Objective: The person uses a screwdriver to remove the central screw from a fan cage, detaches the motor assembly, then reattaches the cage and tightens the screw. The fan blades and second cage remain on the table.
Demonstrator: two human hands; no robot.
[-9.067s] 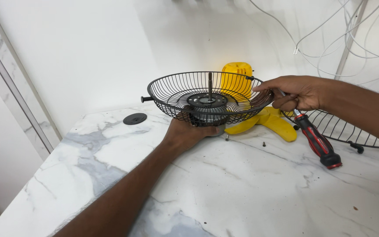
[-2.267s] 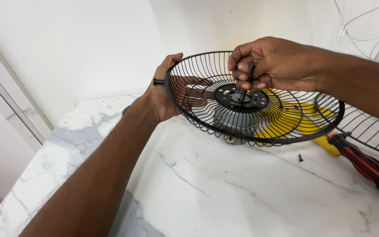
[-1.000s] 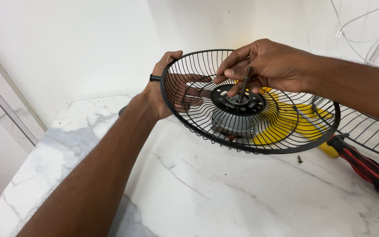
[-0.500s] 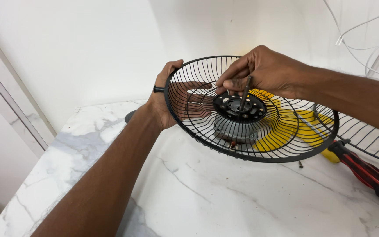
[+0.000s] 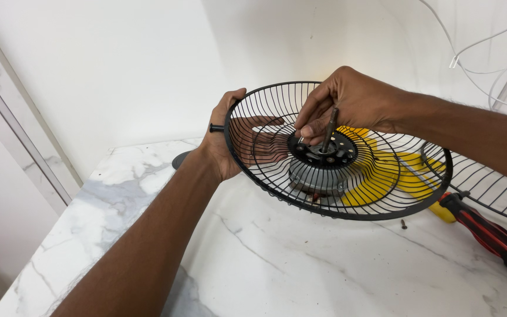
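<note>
On the marble counter (image 5: pixel 300 270), near its right edge, a red-and-black screwdriver (image 5: pixel 491 235) lay unused, with a small loose screw (image 5: pixel 404 223) just beside the guard. The left hand (image 5: pixel 224 141) gripped the rim of the black wire fan guard (image 5: pixel 265 176), held tilted above the counter. The motor (image 5: pixel 319 174) sat fixed at its centre. The right hand (image 5: pixel 347 103) had its fingers (image 5: pixel 311 126) closed around the shaft (image 5: pixel 328 126). Judged: reassembly or stripping was partway; yellow fan parts (image 5: pixel 403 176) lay behind, unattached.

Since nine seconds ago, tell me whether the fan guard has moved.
Yes. The fan guard has been lifted and tilted toward the camera; the left hand now grips its rim, above the marble table.
</note>
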